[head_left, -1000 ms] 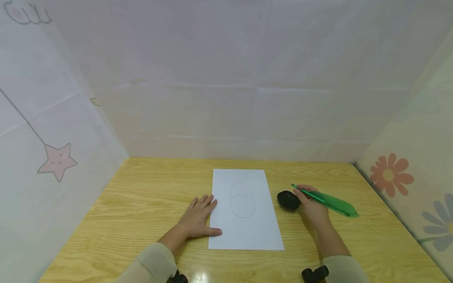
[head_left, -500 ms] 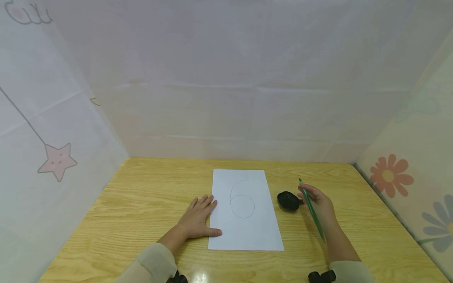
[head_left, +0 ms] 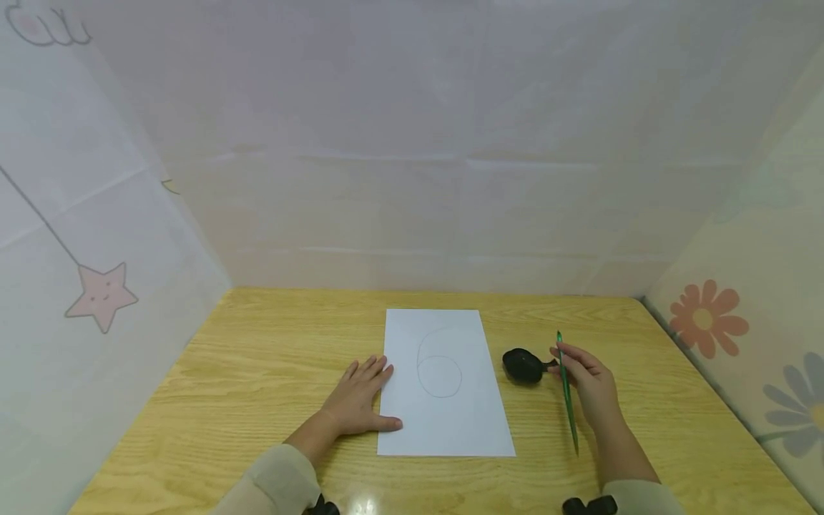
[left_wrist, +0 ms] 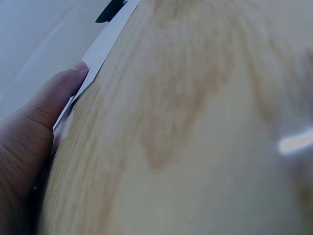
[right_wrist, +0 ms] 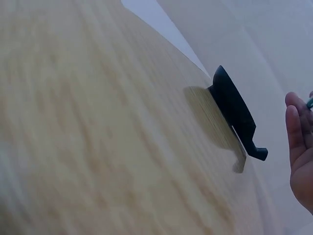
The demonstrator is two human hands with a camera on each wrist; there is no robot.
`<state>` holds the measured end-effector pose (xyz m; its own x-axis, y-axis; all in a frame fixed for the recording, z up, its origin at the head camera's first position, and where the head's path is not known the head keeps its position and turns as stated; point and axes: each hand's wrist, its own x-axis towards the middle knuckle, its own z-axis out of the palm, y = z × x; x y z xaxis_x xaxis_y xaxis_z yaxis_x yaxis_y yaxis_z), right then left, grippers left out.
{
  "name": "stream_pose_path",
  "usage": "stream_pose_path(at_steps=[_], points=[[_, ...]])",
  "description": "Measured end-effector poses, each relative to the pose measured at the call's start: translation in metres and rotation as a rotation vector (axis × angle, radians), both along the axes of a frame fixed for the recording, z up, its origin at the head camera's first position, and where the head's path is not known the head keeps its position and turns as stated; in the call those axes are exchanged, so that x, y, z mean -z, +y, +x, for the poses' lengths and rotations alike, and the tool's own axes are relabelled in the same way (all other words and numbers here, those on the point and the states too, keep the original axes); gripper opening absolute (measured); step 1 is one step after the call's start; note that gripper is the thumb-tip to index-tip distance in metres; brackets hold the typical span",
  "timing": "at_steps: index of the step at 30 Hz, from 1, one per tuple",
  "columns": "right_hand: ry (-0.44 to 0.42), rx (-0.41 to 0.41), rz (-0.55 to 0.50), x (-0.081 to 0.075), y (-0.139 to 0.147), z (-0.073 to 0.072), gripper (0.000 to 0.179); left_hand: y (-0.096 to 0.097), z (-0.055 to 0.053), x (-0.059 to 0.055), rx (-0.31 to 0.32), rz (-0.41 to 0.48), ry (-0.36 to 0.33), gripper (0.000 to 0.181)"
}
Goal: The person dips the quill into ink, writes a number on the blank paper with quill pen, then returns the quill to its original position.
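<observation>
A white sheet of paper lies on the table with a thin outlined figure 6 on it. My left hand rests spread at its left edge, with the thumb on the sheet. My right hand pinches a slim green pen with a feather-like blade, seen nearly edge-on, one tip pointing away from me. Left of that hand sits a small black dish with a short handle, whose end is close to my fingers. In the right wrist view, the dish and the hand stand apart; most of the pen is out of frame.
The wooden table ends at a pale cloth wall behind. Printed cloth also hangs at both sides, with a pink star on the left and a red flower on the right.
My right hand has drawn a little to the right, off the dish. The green pen has swung from pointing sideways to lying lengthwise, its blade end towards me. My left hand stays put.
</observation>
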<state>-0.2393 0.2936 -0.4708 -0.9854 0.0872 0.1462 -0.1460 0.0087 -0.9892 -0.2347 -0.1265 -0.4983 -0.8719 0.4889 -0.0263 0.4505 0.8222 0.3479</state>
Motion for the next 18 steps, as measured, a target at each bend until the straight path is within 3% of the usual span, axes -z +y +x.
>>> stream_pose_path(at_steps=[7, 13, 18], points=[[-0.1, 0.009, 0.106, 0.0035, 0.0046, 0.0003, 0.023, 0.0001, 0.001, -0.0018, -0.002, 0.015, -0.004, 0.104], [-0.243, -0.015, 0.1, 0.0059, 0.008, 0.0001, 0.064, 0.0003, 0.0008, -0.0021, 0.001, 0.01, -0.003, 0.103], [-0.347, 0.017, 0.143, 0.0082, 0.0084, 0.0018, 0.07, 0.0, 0.0011, -0.0026, 0.0, 0.013, -0.006, 0.103]])
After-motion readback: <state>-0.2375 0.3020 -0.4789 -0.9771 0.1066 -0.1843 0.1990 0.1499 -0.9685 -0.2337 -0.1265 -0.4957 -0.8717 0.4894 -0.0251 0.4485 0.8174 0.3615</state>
